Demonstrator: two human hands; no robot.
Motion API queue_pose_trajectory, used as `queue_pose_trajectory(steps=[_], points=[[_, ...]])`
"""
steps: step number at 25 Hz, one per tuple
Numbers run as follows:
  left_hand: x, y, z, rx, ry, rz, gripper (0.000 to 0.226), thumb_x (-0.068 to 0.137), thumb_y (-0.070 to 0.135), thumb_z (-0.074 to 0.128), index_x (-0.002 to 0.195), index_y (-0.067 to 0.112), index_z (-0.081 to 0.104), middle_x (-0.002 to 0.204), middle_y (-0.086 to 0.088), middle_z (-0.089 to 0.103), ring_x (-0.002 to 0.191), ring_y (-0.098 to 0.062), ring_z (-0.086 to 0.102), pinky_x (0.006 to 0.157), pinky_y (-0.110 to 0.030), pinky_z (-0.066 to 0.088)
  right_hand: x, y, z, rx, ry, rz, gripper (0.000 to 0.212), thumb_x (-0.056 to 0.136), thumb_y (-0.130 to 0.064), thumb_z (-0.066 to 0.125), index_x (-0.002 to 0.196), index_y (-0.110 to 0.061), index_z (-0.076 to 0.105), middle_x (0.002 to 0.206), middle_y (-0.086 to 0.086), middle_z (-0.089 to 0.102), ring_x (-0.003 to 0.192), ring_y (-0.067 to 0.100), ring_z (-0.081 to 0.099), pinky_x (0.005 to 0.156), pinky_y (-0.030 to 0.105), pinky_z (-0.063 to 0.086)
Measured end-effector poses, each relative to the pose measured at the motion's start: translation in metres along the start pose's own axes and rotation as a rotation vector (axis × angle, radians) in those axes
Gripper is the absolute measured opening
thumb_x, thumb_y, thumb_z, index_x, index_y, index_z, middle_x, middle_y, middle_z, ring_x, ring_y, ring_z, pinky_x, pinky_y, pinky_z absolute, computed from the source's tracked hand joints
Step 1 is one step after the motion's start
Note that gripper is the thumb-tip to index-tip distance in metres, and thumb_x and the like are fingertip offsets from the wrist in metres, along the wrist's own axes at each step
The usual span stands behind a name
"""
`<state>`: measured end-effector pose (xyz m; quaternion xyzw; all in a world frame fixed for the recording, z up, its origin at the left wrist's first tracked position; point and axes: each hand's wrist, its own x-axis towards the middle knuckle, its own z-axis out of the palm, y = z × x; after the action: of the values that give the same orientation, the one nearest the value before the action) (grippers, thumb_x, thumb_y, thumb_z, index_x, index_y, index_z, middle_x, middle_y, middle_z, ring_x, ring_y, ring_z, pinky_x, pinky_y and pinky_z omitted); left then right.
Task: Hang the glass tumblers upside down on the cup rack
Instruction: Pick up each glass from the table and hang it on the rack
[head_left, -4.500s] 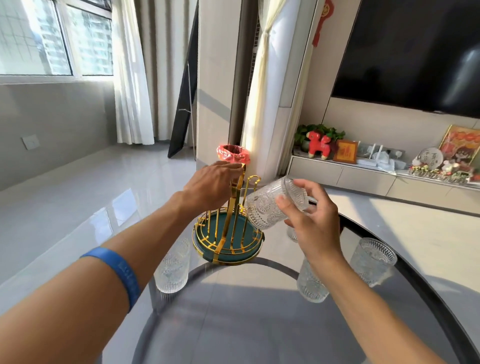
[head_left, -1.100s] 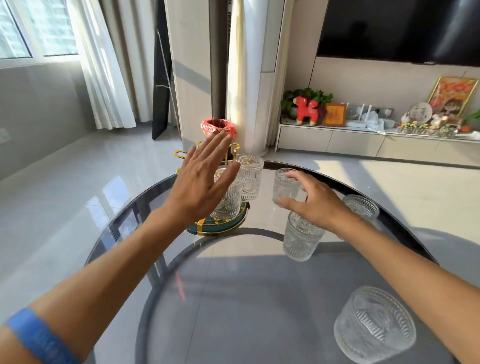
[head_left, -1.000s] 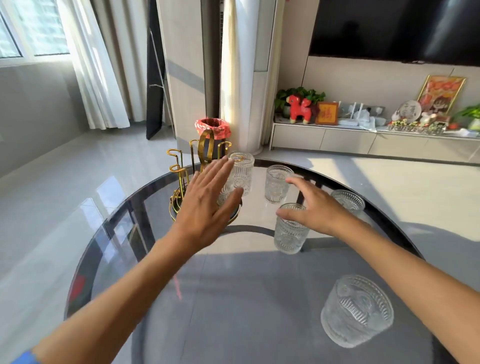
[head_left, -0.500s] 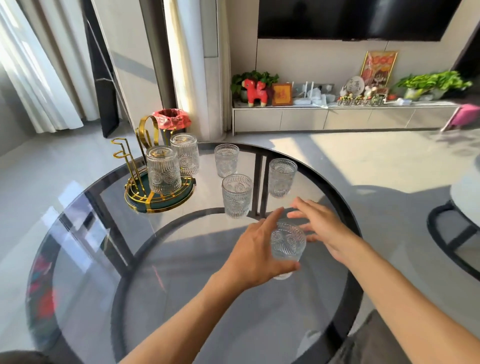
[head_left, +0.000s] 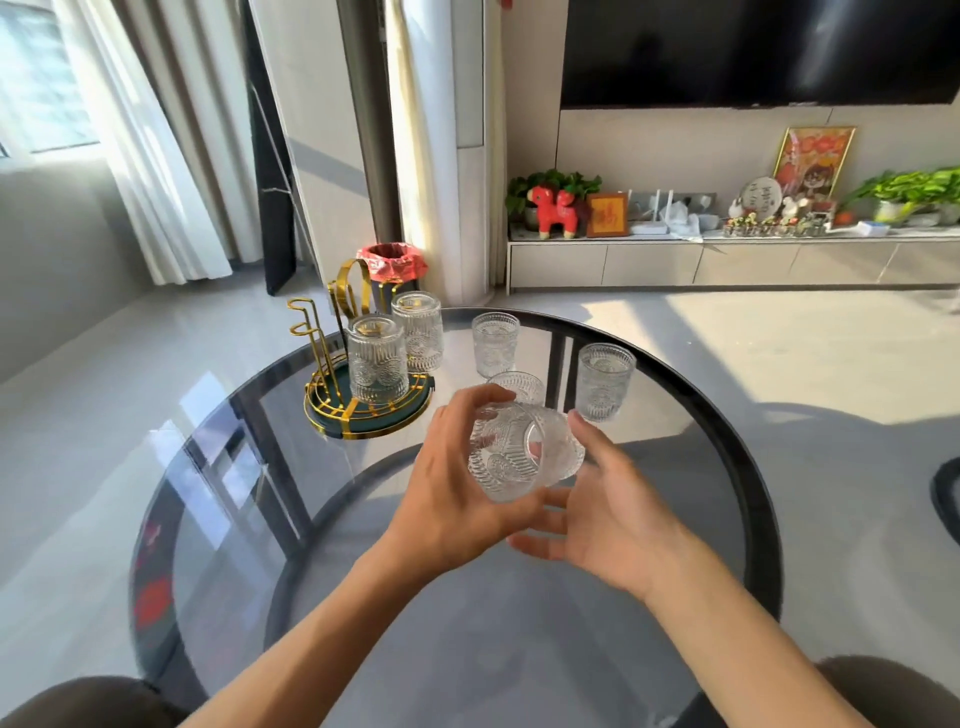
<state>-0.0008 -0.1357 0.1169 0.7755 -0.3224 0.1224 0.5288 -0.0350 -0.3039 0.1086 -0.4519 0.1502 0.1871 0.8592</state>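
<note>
The left hand (head_left: 457, 493) grips a tumbler (head_left: 522, 452) tilted on its side above the table (head_left: 675, 649), its long axis slanting toward the open right hand (head_left: 608, 512), with the rack (head_left: 363, 384) ahead-left, nearer the left hand.

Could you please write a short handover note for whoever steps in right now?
Left hand grips a tilted tumbler above the glass table; the right hand is open under it.
Done: two tumblers hang upside down on the gold cup rack, one nearer, one behind.
Left: hang the held one, then three upright on the table.
</note>
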Motion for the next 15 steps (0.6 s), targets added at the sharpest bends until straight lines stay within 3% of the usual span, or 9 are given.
queue_pose_trajectory(steps=[2,5,7,9,11,15], points=[[-0.002,-0.002,-0.023,0.077,-0.017,-0.023,0.071,0.062,0.022,0.084,0.121,0.025,0.045,0.119,0.009,0.055,0.117,-0.015,0.053,0.093,-0.029,0.048,0.008,0.002,0.03,-0.032,0.093,-0.089,0.066,0.07,-0.054,0.074,0.125,-0.02,0.057,0.098,0.022,0.06,0.071,0.033,0.065,0.07,0.046,0.057],[0.004,-0.006,-0.059,0.301,-0.024,-0.04,0.077,0.062,0.047,0.082,0.125,0.033,0.04,0.121,0.014,0.055,0.113,-0.006,0.052,0.094,-0.023,0.043,0.021,0.003,0.07,-0.334,0.289,-0.41,0.055,0.068,-0.05,0.076,0.117,-0.033,0.057,0.093,0.008,0.069,0.06,0.021,0.066,0.058,0.042,0.059],[0.013,-0.004,-0.079,0.425,0.013,-0.045,0.084,0.064,0.063,0.071,0.135,0.037,0.036,0.13,0.011,0.056,0.118,-0.012,0.054,0.097,-0.029,0.044,0.029,0.0,0.1,-0.593,0.323,-0.645,0.049,0.063,-0.056,0.074,0.106,-0.045,0.055,0.084,-0.006,0.07,0.065,0.016,0.065,0.066,0.045,0.057],[0.022,-0.005,-0.096,0.534,0.071,-0.014,0.088,0.066,0.063,0.064,0.144,0.042,0.028,0.135,0.005,0.058,0.115,-0.019,0.059,0.092,-0.037,0.051,0.036,-0.004,0.127,-0.933,0.333,-0.794,0.055,0.061,-0.065,0.069,0.111,-0.048,0.05,0.094,-0.017,0.068,0.072,0.011,0.063,0.069,0.036,0.053],[0.027,-0.011,-0.115,0.579,0.141,0.016,0.083,0.065,0.06,0.064,0.14,0.048,0.03,0.128,0.006,0.063,0.105,-0.021,0.065,0.081,-0.039,0.056,0.046,-0.008,0.146,-1.107,0.301,-0.857,0.061,0.063,-0.07,0.064,0.118,-0.049,0.047,0.1,-0.022,0.066,0.073,0.009,0.064,0.069,0.031,0.051],[0.03,-0.037,-0.147,0.352,0.355,-0.071,0.072,0.063,0.052,0.08,0.122,0.043,0.04,0.109,0.018,0.065,0.091,-0.014,0.068,0.076,-0.041,0.059,0.072,-0.025,0.158,-0.991,0.128,-0.804,0.045,0.077,-0.065,0.058,0.117,-0.045,0.05,0.094,-0.013,0.069,0.079,0.005,0.066,0.074,0.034,0.052]])
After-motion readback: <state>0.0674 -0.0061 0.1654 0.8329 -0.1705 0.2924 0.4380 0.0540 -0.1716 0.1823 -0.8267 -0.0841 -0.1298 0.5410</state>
